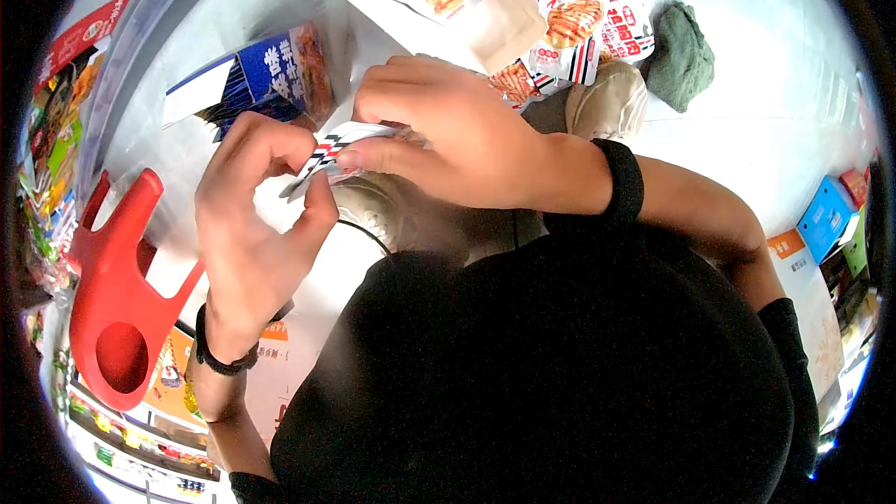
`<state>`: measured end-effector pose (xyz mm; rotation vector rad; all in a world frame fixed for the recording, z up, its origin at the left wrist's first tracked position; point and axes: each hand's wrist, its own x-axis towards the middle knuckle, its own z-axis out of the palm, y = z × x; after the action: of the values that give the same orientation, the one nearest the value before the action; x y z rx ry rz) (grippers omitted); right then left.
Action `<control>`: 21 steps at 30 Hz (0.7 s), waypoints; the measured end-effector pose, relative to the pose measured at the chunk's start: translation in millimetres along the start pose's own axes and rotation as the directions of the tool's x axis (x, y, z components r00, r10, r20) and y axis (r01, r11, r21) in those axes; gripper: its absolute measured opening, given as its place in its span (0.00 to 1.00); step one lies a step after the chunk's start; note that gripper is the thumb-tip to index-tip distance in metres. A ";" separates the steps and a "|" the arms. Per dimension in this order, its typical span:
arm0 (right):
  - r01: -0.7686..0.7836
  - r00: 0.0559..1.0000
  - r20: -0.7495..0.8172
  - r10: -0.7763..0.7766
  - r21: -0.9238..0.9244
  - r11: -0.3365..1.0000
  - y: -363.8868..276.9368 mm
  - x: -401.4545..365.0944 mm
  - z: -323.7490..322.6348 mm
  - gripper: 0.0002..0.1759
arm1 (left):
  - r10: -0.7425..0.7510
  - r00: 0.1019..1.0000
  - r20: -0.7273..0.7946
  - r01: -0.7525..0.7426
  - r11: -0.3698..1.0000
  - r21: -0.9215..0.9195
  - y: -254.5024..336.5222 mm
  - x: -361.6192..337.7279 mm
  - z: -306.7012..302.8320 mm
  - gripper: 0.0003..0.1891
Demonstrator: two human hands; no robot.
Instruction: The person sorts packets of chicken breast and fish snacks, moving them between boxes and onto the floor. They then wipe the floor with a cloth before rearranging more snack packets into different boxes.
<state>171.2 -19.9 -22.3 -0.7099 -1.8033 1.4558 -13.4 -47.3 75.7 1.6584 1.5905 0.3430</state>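
Note:
Both my hands hold one small snack packet [329, 151], white with red, black and blue stripes, in the middle of the view. My left hand [257, 224] pinches its lower left edge between thumb and fingers. My right hand [448, 135] grips its right side from above, fingers curled over it. Most of the packet is hidden by the fingers. A black band sits on each wrist.
A white carton [509, 33] with chicken breast packets [574, 9] lies on the floor ahead. A blue snack box [271, 75] is at upper left, a red plastic stool [117, 299] at left, a green cloth [681, 56] at upper right, shelves of goods at both sides.

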 end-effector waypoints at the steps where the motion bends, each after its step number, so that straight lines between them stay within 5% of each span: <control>1: -0.002 1.000 -0.002 0.002 0.000 1.000 0.3 0.1 -0.5 0.15 | 0.001 1.000 0.002 -0.001 1.000 0.000 0.5 0.5 0.2 0.12; 11: -0.059 0.996 0.063 0.057 0.020 0.998 2.1 -2.1 -4.2 0.17 | -0.182 0.976 0.123 0.194 0.977 -0.088 2.8 -1.6 -8.6 0.07; 13: -0.080 0.989 0.125 0.078 0.011 0.997 2.1 -2.3 -8.6 0.17 | -0.230 0.960 0.162 0.266 0.930 -0.253 -3.7 -6.3 -15.2 0.07; 17: -0.365 0.897 0.348 0.274 0.233 0.901 16.7 -2.7 -16.0 0.23 | -0.305 0.947 0.104 0.313 0.798 -0.514 -17.1 -11.4 -37.6 0.08; 19: -0.544 0.814 0.486 0.317 0.445 0.711 22.3 -0.8 -18.5 0.25 | -0.216 0.972 0.092 0.223 0.727 -0.649 -29.0 -14.5 -47.2 0.11; 21: -0.559 0.818 0.473 0.328 0.522 0.644 24.4 -2.6 -18.7 0.30 | -0.357 0.934 0.025 0.231 0.548 -0.804 -42.2 -23.6 -49.8 0.15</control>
<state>187.4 -5.6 -44.3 -0.5821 -1.2093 2.5091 -81.4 -56.3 86.4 0.6496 1.4456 0.8697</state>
